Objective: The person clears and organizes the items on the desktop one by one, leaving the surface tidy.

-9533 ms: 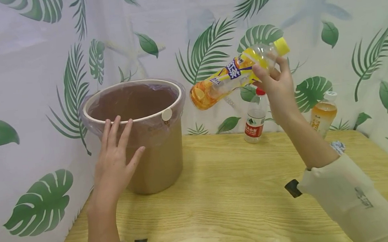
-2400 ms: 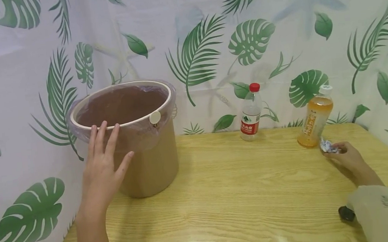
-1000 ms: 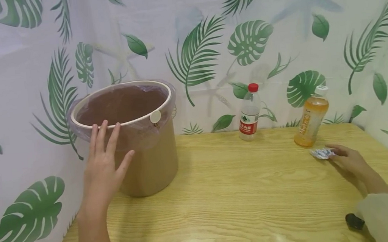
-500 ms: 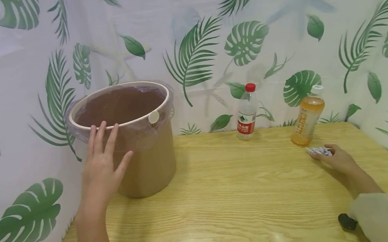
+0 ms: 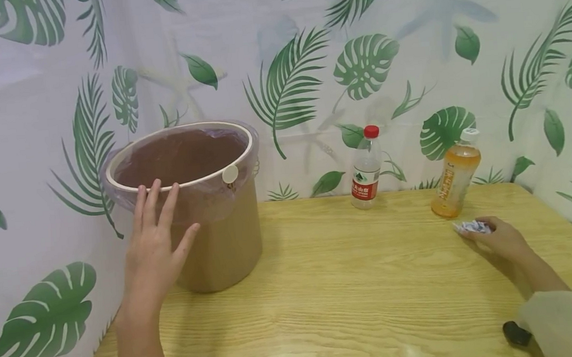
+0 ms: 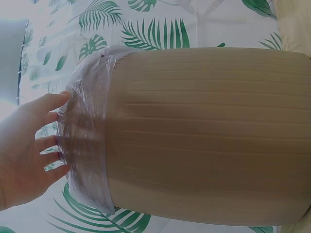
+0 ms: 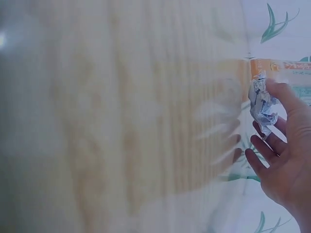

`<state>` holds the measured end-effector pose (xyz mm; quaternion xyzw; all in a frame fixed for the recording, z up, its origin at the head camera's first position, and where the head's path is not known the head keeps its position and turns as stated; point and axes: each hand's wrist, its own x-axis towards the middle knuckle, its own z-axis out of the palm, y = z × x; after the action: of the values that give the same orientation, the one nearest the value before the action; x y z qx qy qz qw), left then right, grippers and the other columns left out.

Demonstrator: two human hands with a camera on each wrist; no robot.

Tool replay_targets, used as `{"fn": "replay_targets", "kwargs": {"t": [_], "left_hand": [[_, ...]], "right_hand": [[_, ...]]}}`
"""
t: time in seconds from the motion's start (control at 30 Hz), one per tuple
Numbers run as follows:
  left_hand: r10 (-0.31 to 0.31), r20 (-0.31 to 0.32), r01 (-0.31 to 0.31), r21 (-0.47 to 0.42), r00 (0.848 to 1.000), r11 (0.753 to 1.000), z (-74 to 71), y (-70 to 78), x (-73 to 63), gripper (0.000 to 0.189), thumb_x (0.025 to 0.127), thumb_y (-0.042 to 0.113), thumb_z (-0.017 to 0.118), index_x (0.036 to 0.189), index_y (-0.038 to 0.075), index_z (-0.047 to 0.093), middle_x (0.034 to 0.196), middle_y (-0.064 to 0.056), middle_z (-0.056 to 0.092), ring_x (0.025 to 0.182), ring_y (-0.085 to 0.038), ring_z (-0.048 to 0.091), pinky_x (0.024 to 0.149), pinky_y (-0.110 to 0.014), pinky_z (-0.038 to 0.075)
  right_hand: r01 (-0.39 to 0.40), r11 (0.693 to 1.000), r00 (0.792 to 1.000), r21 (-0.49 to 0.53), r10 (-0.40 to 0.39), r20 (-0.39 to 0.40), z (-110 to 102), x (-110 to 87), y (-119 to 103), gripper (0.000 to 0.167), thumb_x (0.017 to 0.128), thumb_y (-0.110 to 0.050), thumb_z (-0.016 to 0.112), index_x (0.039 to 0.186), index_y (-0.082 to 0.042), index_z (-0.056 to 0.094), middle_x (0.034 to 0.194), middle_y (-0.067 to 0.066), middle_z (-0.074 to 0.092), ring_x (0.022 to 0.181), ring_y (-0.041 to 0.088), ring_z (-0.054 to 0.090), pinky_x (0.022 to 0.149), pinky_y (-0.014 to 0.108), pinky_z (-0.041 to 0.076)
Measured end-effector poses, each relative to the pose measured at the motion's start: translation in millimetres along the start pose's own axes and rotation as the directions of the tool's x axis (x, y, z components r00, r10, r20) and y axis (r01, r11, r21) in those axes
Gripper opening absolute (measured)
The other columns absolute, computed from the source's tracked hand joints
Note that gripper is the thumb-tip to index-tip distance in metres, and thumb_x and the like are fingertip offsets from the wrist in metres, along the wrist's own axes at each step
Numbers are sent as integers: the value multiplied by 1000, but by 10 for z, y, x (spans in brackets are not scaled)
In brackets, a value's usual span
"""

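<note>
My left hand (image 5: 155, 250) has its fingers spread and straight, with the fingertips at the rim of a brown trash bin (image 5: 230, 239) lined with a clear bag. In the left wrist view, the hand's thumb and fingers reach the bag's folded-over edge (image 6: 90, 136). At the right, my right hand (image 5: 505, 239) pinches a crumpled piece of paper (image 5: 473, 227), white with blue marks, low over the table. The right wrist view has the paper between thumb and fingers, the lower fingers loosely bent. Nothing shows inside the visible part of the bin.
An upright bottle of orange drink (image 5: 456, 182) with a white cap stands just behind the right hand. Left of it is a clear water bottle (image 5: 366, 169) with a red cap. Patterned cloth walls (image 5: 295, 43) border the wooden table (image 5: 335, 292) at the back and sides.
Earlier my right hand held up a yellow-capped tea bottle, now out of sight. It then took hold of the crumpled paper and drew it slightly left. The left hand stayed at the bin.
</note>
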<state>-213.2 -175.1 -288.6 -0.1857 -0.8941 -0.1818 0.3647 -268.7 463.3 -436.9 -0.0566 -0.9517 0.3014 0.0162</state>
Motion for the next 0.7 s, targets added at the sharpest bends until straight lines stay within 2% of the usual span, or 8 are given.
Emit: {"fn": "replay_targets", "kwargs": {"t": [0.33,0.7], "left_hand": [[-21,16,21,-8,1000,1000,-13,8,-9,72,87,24,65,146,15,24,151,-10,13,138,-24,1,98,-56,28],[-27,25,28,-12,999,1000,-21,7,-3,72,87,23,64,146,16,24,151,-10,13,138,-23,-1,97,-57,29]], "right_hand": [[89,996,996,-18,-89,16,-44,-54,-154,74,90,-43,55,132,13,31,127,43,29,112,57,31,85,64,31],[225,972,974,-61,-226,-12,-34,-126,-463,63,88,-38,59,128,8,42,120,38,42,105,54,40,75,62,38]]}}
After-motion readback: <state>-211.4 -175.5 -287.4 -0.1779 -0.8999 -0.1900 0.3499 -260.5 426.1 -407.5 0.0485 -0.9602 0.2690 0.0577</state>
